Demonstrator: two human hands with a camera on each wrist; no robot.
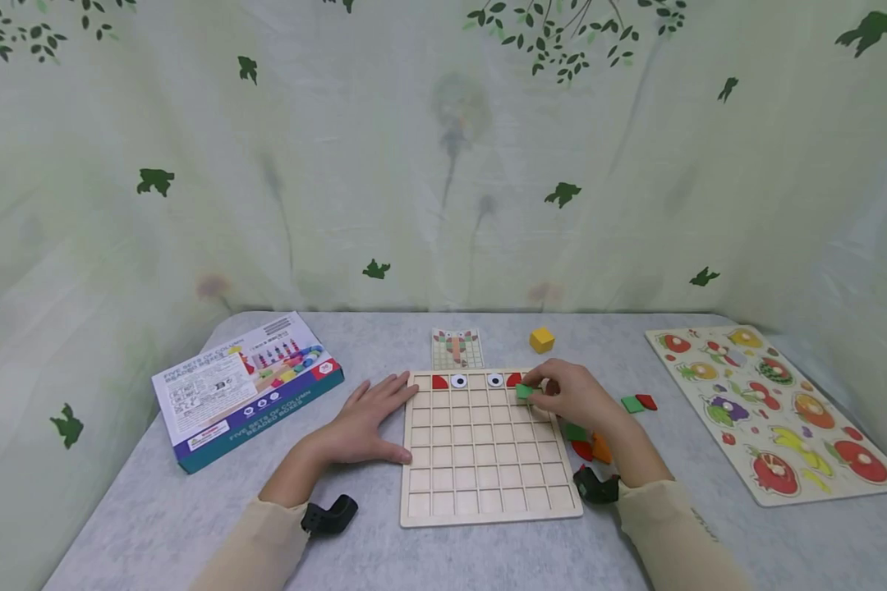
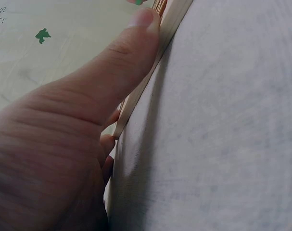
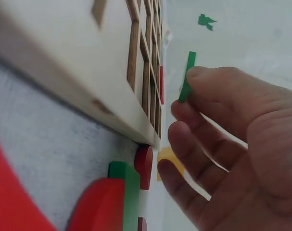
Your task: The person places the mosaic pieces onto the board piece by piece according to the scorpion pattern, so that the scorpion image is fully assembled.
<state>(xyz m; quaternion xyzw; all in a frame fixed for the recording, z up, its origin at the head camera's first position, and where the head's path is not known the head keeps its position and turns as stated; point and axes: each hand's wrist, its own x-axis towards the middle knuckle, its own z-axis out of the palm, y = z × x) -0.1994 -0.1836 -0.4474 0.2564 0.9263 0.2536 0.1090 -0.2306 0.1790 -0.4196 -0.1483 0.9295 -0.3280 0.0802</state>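
Note:
A wooden grid board (image 1: 480,478) lies on the table. Its far row holds red quarter-round tiles and two eye tiles, one eye tile (image 1: 459,381) left of the other. My right hand (image 1: 572,394) pinches a green square tile (image 1: 524,391) between thumb and fingertips, over the board's far right part. In the right wrist view that green tile (image 3: 187,77) is seen edge-on, apart from the board. My left hand (image 1: 362,423) lies with fingers spread at the board's left edge. In the left wrist view its thumb (image 2: 121,62) touches the board's side.
Loose green, red and orange tiles (image 1: 601,448) lie right of the board, partly hidden by the right arm. Behind the board are a pattern card (image 1: 457,350) and a yellow block (image 1: 542,340). A box (image 1: 247,390) stands left; a fruit puzzle board (image 1: 779,414) lies right.

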